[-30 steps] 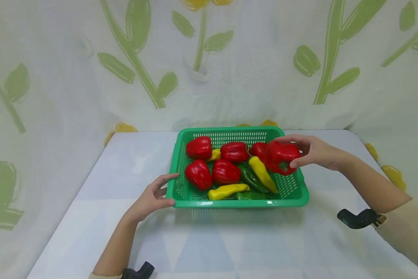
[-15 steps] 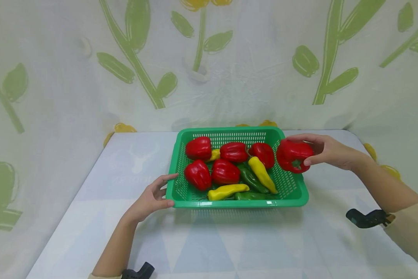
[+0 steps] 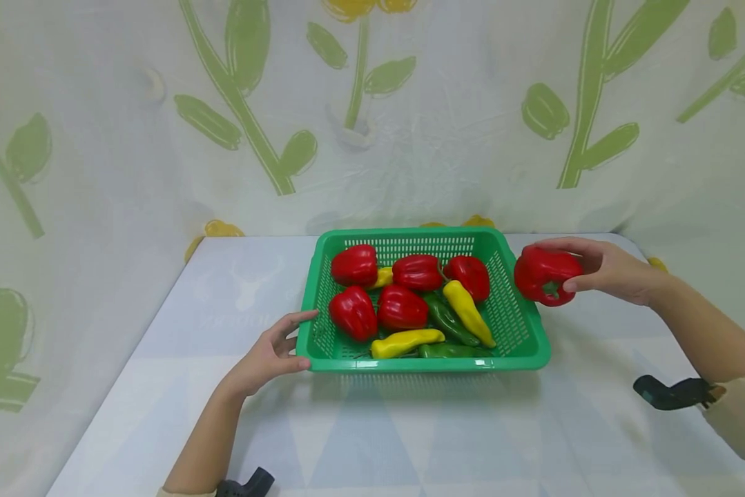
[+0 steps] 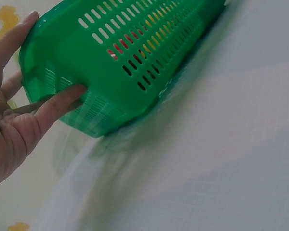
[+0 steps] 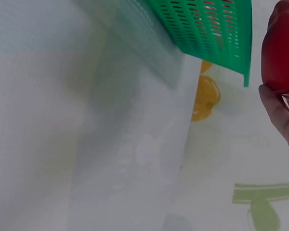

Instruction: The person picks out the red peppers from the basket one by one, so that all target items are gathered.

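A green plastic basket (image 3: 423, 366) holds several red bell peppers (image 3: 404, 307), yellow long peppers (image 3: 407, 342) and green long peppers (image 3: 449, 319). My left hand (image 3: 274, 348) holds the basket at its near left corner, thumb and index finger at the rim. From the left wrist, other fingers (image 4: 62, 102) show against the outer wall. Just past the basket's right rim, my right hand (image 3: 611, 270) grips a red bell pepper (image 3: 536, 269) between thumb and fingers, its green stem end facing the front. That pepper (image 5: 282, 53) is partly cut off in the right wrist view.
Under the basket is a white table (image 3: 372, 428) with pale blue triangles. A pale curtain (image 3: 447, 138) printed with green stems and yellow flowers hangs behind and at the sides. Each wrist wears a black camera mount (image 3: 673, 393).
My right hand has carried the red bell pepper rightward, from above the basket's right side to beyond its rim. The left hand and the basket have stayed in place.
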A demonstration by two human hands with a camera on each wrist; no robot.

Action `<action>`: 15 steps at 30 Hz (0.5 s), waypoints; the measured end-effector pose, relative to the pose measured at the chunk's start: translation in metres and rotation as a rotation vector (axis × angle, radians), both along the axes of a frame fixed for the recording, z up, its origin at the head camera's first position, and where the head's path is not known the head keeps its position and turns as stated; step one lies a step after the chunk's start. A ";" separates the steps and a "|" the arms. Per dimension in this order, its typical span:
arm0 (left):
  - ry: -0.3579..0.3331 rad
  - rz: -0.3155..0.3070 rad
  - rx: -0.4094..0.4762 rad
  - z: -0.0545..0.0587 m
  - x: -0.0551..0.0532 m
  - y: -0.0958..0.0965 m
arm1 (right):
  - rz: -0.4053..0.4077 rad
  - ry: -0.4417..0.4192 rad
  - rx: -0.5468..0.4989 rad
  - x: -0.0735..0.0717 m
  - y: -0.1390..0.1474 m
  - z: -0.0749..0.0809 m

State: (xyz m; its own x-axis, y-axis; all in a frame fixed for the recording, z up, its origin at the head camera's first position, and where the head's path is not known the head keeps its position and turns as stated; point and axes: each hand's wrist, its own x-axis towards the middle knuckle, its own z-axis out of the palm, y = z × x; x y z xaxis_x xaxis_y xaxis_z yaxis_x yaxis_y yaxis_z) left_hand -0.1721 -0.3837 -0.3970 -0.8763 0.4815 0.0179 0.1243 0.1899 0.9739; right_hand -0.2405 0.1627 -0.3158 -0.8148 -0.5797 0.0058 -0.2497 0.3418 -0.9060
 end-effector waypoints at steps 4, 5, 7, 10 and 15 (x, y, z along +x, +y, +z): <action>0.006 -0.007 0.008 0.000 -0.001 0.000 | -0.004 -0.003 -0.029 0.000 0.008 -0.002; 0.006 -0.007 0.010 0.000 -0.001 0.000 | -0.008 -0.009 -0.030 -0.001 0.010 -0.002; 0.005 -0.009 0.016 0.000 -0.001 0.001 | -0.013 -0.020 -0.029 -0.001 0.015 -0.003; -0.003 -0.007 0.021 0.000 -0.001 0.001 | -0.032 -0.038 -0.014 -0.003 0.021 -0.005; -0.008 -0.006 0.030 0.000 0.000 0.001 | -0.079 -0.020 0.047 -0.008 0.025 -0.008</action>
State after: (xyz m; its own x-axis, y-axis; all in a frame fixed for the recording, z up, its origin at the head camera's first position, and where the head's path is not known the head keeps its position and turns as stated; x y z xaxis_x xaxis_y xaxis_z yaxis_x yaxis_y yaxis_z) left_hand -0.1724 -0.3830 -0.3971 -0.8736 0.4860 0.0251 0.1171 0.1599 0.9802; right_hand -0.2485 0.1875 -0.3237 -0.8578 -0.5127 -0.0363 -0.2026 0.4021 -0.8929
